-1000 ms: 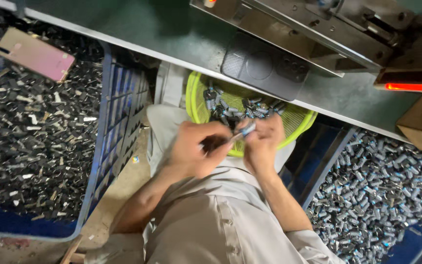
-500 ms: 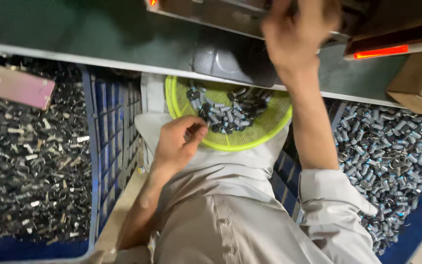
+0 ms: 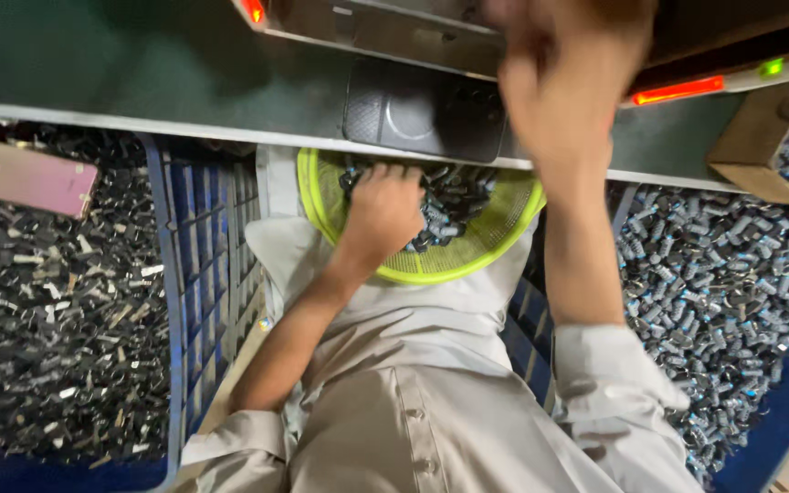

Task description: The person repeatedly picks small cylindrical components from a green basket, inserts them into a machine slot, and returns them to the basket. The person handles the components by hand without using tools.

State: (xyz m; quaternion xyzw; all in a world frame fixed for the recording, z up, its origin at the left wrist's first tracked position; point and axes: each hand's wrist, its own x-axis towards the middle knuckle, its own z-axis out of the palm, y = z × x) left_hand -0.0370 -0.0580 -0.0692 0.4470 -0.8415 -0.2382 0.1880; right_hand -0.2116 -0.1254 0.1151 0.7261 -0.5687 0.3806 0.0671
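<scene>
Down in the yellow-green mesh basket [image 3: 468,260] on the person's lap, the left hand [image 3: 383,208] has its fingers curled into the heap of small dark metal parts [image 3: 454,205], its grip closing around some of them, though which ones cannot be told. Above it the right hand [image 3: 563,87] is raised to the machine [image 3: 385,23] on the grey-green counter [image 3: 120,64]; it is blurred, so whether its grip is clenched or released cannot be told. Beside that hand glow a red indicator bar [image 3: 678,89] and a small green light [image 3: 772,67]. A dark ribbed plate [image 3: 426,110] lies on the counter edge just over the basket. To the left stands a blue crate [image 3: 171,301] full of flat metal pieces [image 3: 47,319] (a pink phone [image 3: 27,177] lies on top of them), and to the right a bin of small cylindrical parts [image 3: 723,283], with a cardboard box [image 3: 769,146] above it.
</scene>
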